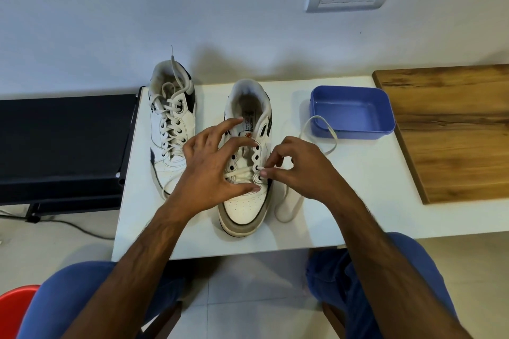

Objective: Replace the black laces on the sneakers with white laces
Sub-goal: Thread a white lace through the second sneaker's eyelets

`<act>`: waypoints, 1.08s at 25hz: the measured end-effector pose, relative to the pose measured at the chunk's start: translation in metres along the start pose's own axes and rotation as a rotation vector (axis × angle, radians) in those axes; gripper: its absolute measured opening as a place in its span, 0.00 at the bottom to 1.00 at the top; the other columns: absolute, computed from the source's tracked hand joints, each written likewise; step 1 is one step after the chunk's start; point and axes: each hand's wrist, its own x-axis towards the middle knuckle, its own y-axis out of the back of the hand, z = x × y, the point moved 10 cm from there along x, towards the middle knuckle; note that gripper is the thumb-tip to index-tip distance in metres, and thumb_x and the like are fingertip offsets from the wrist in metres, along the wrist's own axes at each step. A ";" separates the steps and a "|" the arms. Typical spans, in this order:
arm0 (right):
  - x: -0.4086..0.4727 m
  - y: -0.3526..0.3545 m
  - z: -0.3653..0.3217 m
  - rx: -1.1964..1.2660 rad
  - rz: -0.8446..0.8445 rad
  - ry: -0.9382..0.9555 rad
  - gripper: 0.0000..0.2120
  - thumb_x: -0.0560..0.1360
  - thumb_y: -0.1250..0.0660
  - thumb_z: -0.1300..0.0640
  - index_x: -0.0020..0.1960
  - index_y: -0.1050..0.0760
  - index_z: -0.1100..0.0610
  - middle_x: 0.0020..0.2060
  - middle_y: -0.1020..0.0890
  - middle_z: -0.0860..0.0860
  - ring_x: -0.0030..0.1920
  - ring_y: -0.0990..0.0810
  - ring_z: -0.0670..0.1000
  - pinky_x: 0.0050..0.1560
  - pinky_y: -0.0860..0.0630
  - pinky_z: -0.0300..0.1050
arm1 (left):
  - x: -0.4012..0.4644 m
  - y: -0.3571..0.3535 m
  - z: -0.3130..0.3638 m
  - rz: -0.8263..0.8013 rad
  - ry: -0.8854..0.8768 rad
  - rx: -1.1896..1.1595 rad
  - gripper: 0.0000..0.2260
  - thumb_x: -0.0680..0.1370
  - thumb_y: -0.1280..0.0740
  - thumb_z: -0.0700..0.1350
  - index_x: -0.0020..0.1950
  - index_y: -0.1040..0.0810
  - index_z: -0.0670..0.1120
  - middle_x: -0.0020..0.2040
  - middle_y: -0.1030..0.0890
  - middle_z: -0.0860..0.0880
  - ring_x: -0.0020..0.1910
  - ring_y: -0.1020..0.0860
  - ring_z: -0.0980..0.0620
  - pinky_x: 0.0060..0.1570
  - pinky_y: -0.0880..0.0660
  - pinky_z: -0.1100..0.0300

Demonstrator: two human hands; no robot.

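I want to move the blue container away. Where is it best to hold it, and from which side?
Grip the blue container by its bare right rim, coming from above: it sits open side up, and the white lace drapes over its near-left corner.

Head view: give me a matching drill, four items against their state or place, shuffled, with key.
1. left sneaker
2. right sneaker
3. blue tub
4. wooden board

A. far right of the table
B. mostly empty eyelets, being laced
C. fully laced in white
D. holds one end of the white lace

Pairs: 1-C, 2-B, 3-D, 4-A
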 end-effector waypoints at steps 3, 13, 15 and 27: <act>0.003 0.008 0.001 0.193 0.047 0.029 0.05 0.74 0.24 0.56 0.42 0.19 0.54 0.43 0.19 0.47 0.42 0.23 0.42 0.43 0.28 0.41 | 0.000 0.000 0.001 0.003 -0.007 0.006 0.36 0.61 0.22 0.67 0.67 0.26 0.60 0.80 0.42 0.57 0.77 0.42 0.48 0.68 0.47 0.48; -0.004 0.018 0.016 0.205 0.056 -0.201 0.16 0.76 0.27 0.44 0.52 0.30 0.53 0.36 0.23 0.44 0.35 0.25 0.42 0.36 0.29 0.39 | -0.001 0.000 0.000 0.015 0.003 -0.038 0.36 0.61 0.23 0.66 0.67 0.26 0.59 0.80 0.43 0.58 0.76 0.42 0.49 0.68 0.47 0.48; -0.002 -0.010 0.005 0.144 -0.113 -0.154 0.17 0.73 0.26 0.41 0.55 0.28 0.48 0.37 0.23 0.41 0.38 0.24 0.39 0.39 0.28 0.41 | -0.001 -0.001 0.000 0.013 0.009 -0.040 0.36 0.61 0.23 0.66 0.67 0.26 0.59 0.80 0.43 0.58 0.76 0.42 0.48 0.67 0.46 0.47; -0.008 0.071 0.040 1.480 0.408 -0.039 0.06 0.76 0.32 0.59 0.40 0.22 0.56 0.37 0.21 0.52 0.38 0.23 0.49 0.49 0.23 0.48 | -0.003 -0.003 -0.002 0.004 -0.004 -0.042 0.36 0.61 0.22 0.64 0.67 0.27 0.59 0.80 0.44 0.58 0.76 0.43 0.48 0.69 0.47 0.47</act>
